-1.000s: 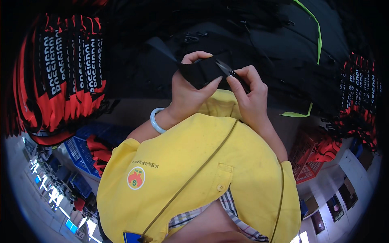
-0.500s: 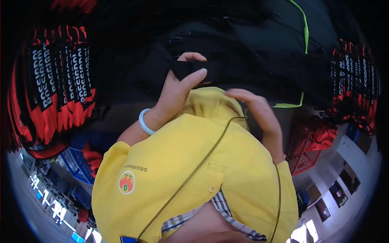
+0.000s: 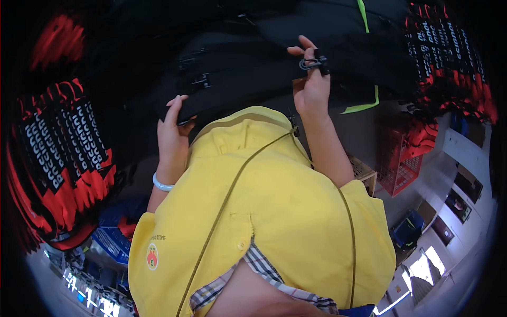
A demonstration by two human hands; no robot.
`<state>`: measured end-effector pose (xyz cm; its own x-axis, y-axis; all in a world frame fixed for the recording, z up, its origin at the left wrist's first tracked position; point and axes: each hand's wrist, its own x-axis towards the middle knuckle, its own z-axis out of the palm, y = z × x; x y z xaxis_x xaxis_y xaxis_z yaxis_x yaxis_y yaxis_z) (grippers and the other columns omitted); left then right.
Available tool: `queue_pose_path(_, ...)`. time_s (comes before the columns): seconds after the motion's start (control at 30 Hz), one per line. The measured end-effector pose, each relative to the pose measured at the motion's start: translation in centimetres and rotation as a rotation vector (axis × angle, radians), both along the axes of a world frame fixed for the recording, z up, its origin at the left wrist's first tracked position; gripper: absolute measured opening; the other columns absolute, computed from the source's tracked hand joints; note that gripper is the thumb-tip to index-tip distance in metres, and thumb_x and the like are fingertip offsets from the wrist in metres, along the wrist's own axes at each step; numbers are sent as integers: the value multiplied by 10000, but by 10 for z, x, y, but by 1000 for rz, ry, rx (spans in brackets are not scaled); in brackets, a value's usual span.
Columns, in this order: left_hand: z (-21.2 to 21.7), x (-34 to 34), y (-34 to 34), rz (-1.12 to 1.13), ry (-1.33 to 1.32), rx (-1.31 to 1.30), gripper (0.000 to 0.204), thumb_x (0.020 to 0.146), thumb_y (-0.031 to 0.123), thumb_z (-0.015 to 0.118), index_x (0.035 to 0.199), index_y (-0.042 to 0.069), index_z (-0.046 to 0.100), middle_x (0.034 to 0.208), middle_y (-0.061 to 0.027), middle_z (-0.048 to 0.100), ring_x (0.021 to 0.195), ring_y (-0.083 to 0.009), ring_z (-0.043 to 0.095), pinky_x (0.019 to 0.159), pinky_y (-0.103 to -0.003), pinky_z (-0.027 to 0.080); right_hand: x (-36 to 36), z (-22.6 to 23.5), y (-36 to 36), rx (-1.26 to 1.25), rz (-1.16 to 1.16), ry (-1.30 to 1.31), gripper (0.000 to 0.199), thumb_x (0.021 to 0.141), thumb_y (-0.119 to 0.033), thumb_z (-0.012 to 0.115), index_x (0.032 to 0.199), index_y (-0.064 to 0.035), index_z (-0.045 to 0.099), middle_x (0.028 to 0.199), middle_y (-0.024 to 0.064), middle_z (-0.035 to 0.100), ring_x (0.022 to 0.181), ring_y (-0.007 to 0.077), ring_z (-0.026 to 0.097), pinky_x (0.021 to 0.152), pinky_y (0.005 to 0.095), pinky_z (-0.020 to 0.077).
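Note:
My left hand (image 3: 171,134) is left of the yellow shirt's hem, its fingers and thumb closed on dark material that looks like black cloth (image 3: 237,98). Much of that cloth blends into the dark surface. Farther out on the right, my raised right hand (image 3: 312,92) has bent fingers around a small black piece with a grey loop (image 3: 315,63); its exact kind is unclear. Small dark fittings (image 3: 200,81) lie on the black material beyond my left hand. A bright green strip (image 3: 362,108) lies to the right of my right wrist.
Bundles of red and black printed pieces stand at left (image 3: 66,153) and right (image 3: 441,47). A blue crate (image 3: 113,245) is low on the left; a red crate (image 3: 393,179) is on the right, beside a tan crate (image 3: 364,174). A cord (image 3: 224,195) hangs over my yellow shirt.
My right hand has moved from beside the shirt out over the black material and now holds the small looped piece. My left hand has moved left and nearer. The view has shifted.

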<state>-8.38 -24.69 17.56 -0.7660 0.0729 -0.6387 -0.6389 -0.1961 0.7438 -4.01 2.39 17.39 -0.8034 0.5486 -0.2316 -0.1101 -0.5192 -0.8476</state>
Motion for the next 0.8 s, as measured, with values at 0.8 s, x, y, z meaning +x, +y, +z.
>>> queue_pose_path(0.8, -20, -37, -109, 626, 339, 833, 337, 938, 31, 427, 1270, 26, 484, 1242, -101, 550, 1229, -238, 478, 1082, -409, 327, 245, -162, 388, -249, -579, -325, 407, 933, -381, 488, 1047, -27, 653, 1057, 102, 654, 997, 258, 605, 899, 440, 496)
